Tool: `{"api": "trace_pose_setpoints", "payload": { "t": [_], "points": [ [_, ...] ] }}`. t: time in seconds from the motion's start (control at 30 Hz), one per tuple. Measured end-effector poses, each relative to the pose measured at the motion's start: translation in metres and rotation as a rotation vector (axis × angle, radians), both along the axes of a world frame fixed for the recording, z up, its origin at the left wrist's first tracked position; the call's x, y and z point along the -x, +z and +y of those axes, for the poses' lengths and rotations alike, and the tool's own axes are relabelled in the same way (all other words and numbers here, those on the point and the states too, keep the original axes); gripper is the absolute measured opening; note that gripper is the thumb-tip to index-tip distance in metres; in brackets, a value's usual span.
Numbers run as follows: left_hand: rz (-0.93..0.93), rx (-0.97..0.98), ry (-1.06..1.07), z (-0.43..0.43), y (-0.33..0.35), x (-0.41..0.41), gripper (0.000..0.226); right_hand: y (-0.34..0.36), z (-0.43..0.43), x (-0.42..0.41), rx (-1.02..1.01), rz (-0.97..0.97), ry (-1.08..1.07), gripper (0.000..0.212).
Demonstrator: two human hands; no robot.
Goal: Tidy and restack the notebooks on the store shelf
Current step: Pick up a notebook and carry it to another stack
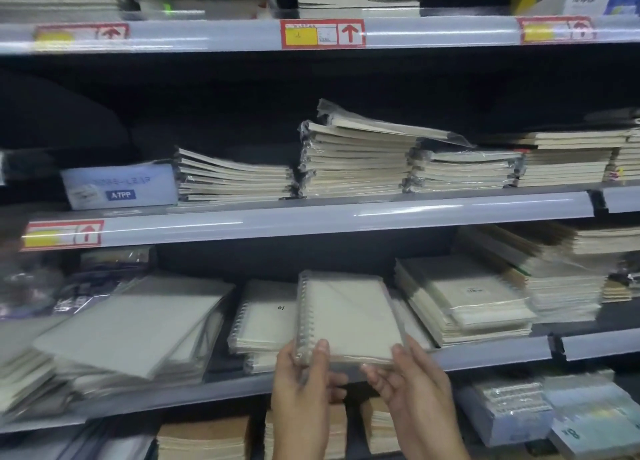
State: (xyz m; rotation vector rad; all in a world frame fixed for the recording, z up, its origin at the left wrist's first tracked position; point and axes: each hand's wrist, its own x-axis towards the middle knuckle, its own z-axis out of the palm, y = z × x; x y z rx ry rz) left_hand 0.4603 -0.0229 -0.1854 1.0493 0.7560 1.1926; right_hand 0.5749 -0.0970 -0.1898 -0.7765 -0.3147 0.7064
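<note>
"ATPP" pack (119, 182) up-left of hands; left hand (300, 385) and right hand (414, 383) pinch spiral notebook (349, 317), thumbs on top.

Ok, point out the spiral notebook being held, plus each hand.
spiral notebook (348, 316), head view, middle of its pale cover.
left hand (301, 383), head view, middle of the hand, below the thumb.
right hand (414, 380), head view, middle of the hand, below the thumb.
</note>
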Motion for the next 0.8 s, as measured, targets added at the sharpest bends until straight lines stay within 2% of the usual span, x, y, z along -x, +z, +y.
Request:
{"api": "trace_pose_setpoints", "payload": {
  "t": [0.3, 0.4, 0.57, 0.67, 0.8],
  "points": [
    [0.076, -0.169, 0.171, 0.062, 0.002, 0.052, 0.017, 0.005, 0.045, 0.031, 0.14, -0.159, 0.204, 0.029],
    [0.079, -0.156, 0.19, 0.075, 0.006, 0.06, 0.019, 0.013, 0.06, 0.037, 0.178, -0.189, 0.294, 0.036],
    [0.116, 0.011, 0.108, 0.087, -0.002, 0.06, 0.041, 0.005, 0.085, 0.048, 0.364, -0.292, 0.212, 0.062],
    [0.17, 0.008, 0.086, 0.086, -0.013, 0.057, 0.062, -0.003, 0.091, 0.051, 0.395, -0.288, 0.194, 0.063],
    [0.182, 0.028, 0.109, 0.078, -0.022, 0.055, 0.072, -0.01, 0.095, 0.05, 0.418, -0.305, 0.162, 0.061]
  ]
}}
